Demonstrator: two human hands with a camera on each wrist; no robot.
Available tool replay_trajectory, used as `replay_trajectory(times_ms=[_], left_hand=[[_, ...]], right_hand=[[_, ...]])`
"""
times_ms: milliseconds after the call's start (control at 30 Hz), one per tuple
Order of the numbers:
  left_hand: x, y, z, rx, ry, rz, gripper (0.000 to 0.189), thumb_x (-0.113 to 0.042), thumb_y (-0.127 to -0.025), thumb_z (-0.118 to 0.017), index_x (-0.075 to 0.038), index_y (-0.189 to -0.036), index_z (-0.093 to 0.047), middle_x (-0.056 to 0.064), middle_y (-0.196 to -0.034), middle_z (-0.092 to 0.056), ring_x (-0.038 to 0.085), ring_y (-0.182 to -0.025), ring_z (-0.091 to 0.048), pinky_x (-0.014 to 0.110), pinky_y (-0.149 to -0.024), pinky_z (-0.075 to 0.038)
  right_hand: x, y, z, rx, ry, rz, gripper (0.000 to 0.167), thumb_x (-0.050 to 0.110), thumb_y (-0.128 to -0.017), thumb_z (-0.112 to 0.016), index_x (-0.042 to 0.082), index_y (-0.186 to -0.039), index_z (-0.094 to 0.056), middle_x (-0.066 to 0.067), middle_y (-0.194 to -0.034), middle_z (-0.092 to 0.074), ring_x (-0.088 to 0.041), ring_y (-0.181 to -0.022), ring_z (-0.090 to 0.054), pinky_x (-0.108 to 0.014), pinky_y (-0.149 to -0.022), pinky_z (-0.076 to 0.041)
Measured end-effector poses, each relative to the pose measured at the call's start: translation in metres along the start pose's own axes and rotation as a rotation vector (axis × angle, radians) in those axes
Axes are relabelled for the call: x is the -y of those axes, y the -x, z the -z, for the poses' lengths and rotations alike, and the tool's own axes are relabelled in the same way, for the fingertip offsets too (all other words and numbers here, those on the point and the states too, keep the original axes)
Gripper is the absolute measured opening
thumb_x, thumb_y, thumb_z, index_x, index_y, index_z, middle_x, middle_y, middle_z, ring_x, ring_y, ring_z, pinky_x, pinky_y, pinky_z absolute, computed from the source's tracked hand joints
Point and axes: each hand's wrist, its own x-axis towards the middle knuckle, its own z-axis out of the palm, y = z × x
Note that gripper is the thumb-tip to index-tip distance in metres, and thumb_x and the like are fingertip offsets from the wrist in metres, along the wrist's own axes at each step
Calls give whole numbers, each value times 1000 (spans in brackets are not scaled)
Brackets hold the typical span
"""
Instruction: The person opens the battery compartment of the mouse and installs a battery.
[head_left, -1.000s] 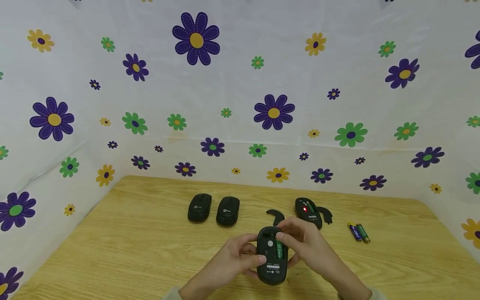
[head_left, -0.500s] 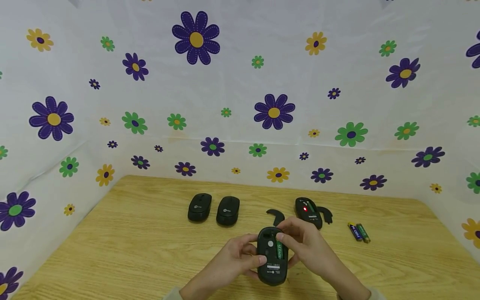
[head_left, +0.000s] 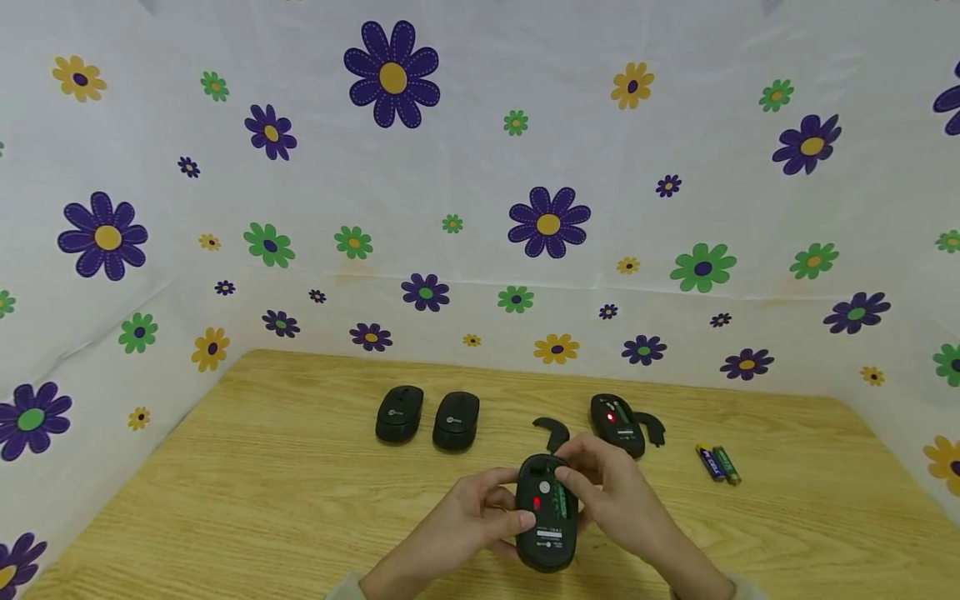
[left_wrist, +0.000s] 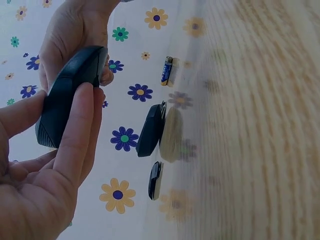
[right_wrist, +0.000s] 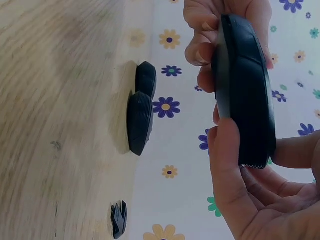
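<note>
A black computer mouse [head_left: 546, 533] is held underside up above the front of the table, its battery bay uncovered. Inside the bay lies a green battery [head_left: 561, 502], and a red light glows on the underside. My left hand [head_left: 480, 512] grips the mouse's left side, thumb on the underside. On the opposite side my right hand [head_left: 611, 483] grips it, with the thumb at the top end of the battery. Both wrist views show the mouse [left_wrist: 70, 95] edge-on between the two hands.
Two black mice [head_left: 400, 414] [head_left: 456, 422] stand upright at the back left. Behind my right hand lie a curved black cover [head_left: 553, 433], an upturned mouse [head_left: 617, 425] with a red light, and another cover [head_left: 651, 428]. Two batteries [head_left: 717, 465] lie on the right.
A red light has come on in the underside of the held mouse. The mouse has shifted very slightly; both hands keep their grip.
</note>
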Motion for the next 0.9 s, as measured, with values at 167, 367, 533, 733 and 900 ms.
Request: replay_trajectory(times_ms=[167,367,533,733,900], left_hand=[[-2,1,0,-13,-17,14,49,-5,-99,-65,1,-145,-50,11,-99,-69,23,-90,-71,36,-75,-64],[-4,1,1,-18,-33,6,49,-5,-99,-65,2,-145,-50,12,-101,-70,23,-91,-70,36,-75,-64],[-4,-2,2,-32,-47,-17,51,-5,-99,-65,4,-146,-47,12,-101,-70,23,-92,-70,36,-76,-63],[-5,-6,9,-87,-78,-45,56,-5,-99,-64,8,-148,-41,12,-101,-70,23,-95,-70,39,-78,-63],[-4,-10,13,-103,-69,-56,56,-6,-99,-64,8,-149,-41,11,-99,-69,22,-93,-70,36,-75,-63]], right_hand=[[0,0,-2,-8,-8,-1,12,-4,-99,-60,-8,-111,-60,-14,-98,-68,-26,-83,-68,-37,-48,-61],[0,-3,0,13,-9,-14,12,-1,-101,-59,-7,-112,-59,-14,-99,-66,-26,-85,-68,-39,-53,-62],[-3,-4,4,42,-66,-19,21,2,-102,-59,-10,-118,-56,-16,-102,-64,-26,-87,-69,-40,-56,-63],[-10,-5,6,162,-220,-106,51,2,-101,-59,-15,-142,-34,-20,-112,-66,-31,-87,-70,-42,-59,-64],[-13,-6,7,221,-258,-108,61,-2,-100,-58,-16,-147,-23,-21,-109,-68,-35,-85,-72,-42,-62,-64]])
